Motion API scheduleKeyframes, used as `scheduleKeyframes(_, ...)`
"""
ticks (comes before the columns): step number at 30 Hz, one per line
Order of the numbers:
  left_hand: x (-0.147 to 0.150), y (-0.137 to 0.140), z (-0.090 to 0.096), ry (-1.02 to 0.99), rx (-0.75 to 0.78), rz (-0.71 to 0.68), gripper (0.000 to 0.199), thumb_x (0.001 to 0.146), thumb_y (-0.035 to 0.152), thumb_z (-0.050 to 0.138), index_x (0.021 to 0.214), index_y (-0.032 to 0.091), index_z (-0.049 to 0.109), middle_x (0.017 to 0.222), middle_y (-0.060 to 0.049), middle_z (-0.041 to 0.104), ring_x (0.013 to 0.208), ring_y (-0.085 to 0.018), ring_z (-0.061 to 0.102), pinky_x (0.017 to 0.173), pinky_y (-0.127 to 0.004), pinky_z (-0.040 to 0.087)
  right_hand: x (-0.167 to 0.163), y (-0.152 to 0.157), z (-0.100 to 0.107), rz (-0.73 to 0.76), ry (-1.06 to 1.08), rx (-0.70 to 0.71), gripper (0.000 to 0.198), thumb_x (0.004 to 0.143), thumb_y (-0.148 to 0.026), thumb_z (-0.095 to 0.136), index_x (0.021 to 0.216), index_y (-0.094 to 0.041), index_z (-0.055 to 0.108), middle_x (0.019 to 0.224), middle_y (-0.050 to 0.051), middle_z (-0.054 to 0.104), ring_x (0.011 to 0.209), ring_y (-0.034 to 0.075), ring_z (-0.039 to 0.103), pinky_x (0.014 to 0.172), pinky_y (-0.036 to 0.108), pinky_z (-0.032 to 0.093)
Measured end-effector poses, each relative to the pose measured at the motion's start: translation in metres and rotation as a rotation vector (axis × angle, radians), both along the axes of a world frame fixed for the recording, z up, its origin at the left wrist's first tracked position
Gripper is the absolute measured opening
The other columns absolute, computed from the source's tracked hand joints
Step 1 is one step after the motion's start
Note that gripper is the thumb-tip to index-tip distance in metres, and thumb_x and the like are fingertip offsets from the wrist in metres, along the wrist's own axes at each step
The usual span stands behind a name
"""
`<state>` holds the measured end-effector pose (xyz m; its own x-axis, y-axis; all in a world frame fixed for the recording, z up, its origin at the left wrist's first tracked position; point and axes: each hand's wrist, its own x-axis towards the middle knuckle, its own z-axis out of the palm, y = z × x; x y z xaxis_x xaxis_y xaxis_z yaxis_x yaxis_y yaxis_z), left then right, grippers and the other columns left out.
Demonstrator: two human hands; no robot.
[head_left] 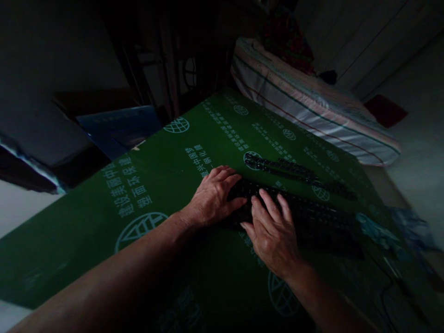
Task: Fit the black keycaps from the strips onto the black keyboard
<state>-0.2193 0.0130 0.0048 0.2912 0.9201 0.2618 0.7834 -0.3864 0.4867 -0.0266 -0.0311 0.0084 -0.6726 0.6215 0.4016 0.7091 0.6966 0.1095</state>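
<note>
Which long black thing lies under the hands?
The keyboard, the wider one, with the left hand and right hand on it; the narrower strip lies beyond.

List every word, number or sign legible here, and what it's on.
"建设美丽中": left part of the green board
"中国梦": same board, farther back
Globe emblems, several: same board
Other board lettering: too dark or blurred
Keyboard: no legends readable

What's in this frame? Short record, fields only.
left hand: on the keyboard, at its left end
right hand: over the keyboard, contact unclear
beyond keyboard: small black bits in rough rows, possibly loose keys
surface: green table, printed
picture right: teal bundle, cable
background: striped mattress
light: dim
</note>
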Motion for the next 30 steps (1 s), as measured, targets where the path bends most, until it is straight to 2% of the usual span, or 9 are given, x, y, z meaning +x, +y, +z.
scheduleKeyframes(5, -0.001, 0.001, -0.001, -0.01, 0.031, -0.012, 0.054, 0.08, 0.048, 0.057, 0.123, 0.014, 0.055, 0.128, -0.013, 0.054, 0.126, -0.031, 0.04, 0.106, -0.048, 0.033, -0.001, 0.0, -0.006, -0.006, 0.034, -0.01, 0.034, 0.091, -0.028, 0.05, 0.118, -0.009, 0.058, 0.121, 0.016, 0.063, 0.128, 0.033, 0.043, 0.107, 0.058, 0.029)
scheduleKeyframes(8, -0.002, 0.001, -0.001, -0.008, 0.042, -0.014, 0.056, 0.08, 0.048, 0.058, 0.123, 0.012, 0.055, 0.128, -0.015, 0.054, 0.125, -0.031, 0.041, 0.106, -0.047, 0.033, 0.001, -0.002, -0.006, -0.042, 0.093, -0.013, 0.033, 0.091, -0.027, 0.051, 0.12, -0.013, 0.057, 0.126, 0.014, 0.06, 0.128, 0.032, 0.044, 0.106, 0.056, 0.03)
scheduleKeyframes(13, -0.002, 0.002, -0.002, 0.0, 0.06, -0.016, 0.054, 0.081, 0.048, 0.057, 0.123, 0.013, 0.055, 0.128, -0.013, 0.054, 0.125, -0.031, 0.041, 0.104, -0.047, 0.035, 0.004, -0.005, -0.005, -0.068, 0.226, 0.012, 0.027, 0.089, -0.024, 0.054, 0.114, -0.016, 0.059, 0.125, 0.014, 0.061, 0.128, 0.03, 0.044, 0.104, 0.053, 0.034)
scheduleKeyframes(17, -0.003, 0.003, -0.002, 0.018, 0.058, -0.015, 0.053, 0.082, 0.047, 0.056, 0.122, 0.012, 0.055, 0.128, -0.015, 0.054, 0.124, -0.03, 0.042, 0.106, -0.047, 0.034, 0.003, -0.004, -0.007, -0.062, 0.229, -0.022, 0.024, 0.088, -0.026, 0.055, 0.109, -0.017, 0.061, 0.124, 0.014, 0.061, 0.127, 0.029, 0.045, 0.103, 0.052, 0.037)
scheduleKeyframes(26, -0.004, 0.003, -0.005, -0.005, 0.072, -0.026, 0.054, 0.082, 0.049, 0.055, 0.122, 0.013, 0.055, 0.128, -0.015, 0.054, 0.124, -0.031, 0.041, 0.104, -0.049, 0.036, 0.004, -0.002, -0.011, -0.037, 0.292, -0.001, 0.024, 0.088, -0.023, 0.055, 0.109, -0.013, 0.06, 0.121, 0.015, 0.062, 0.127, 0.029, 0.046, 0.1, 0.05, 0.042)
scheduleKeyframes(30, -0.006, 0.003, -0.006, 0.016, 0.056, -0.014, 0.055, 0.082, 0.051, 0.054, 0.124, 0.015, 0.053, 0.13, -0.013, 0.053, 0.128, -0.031, 0.039, 0.105, -0.049, 0.034, 0.011, 0.005, -0.009, -0.048, 0.4, -0.016, 0.027, 0.088, -0.02, 0.054, 0.113, -0.012, 0.058, 0.12, 0.016, 0.061, 0.124, 0.027, 0.048, 0.098, 0.049, 0.045)
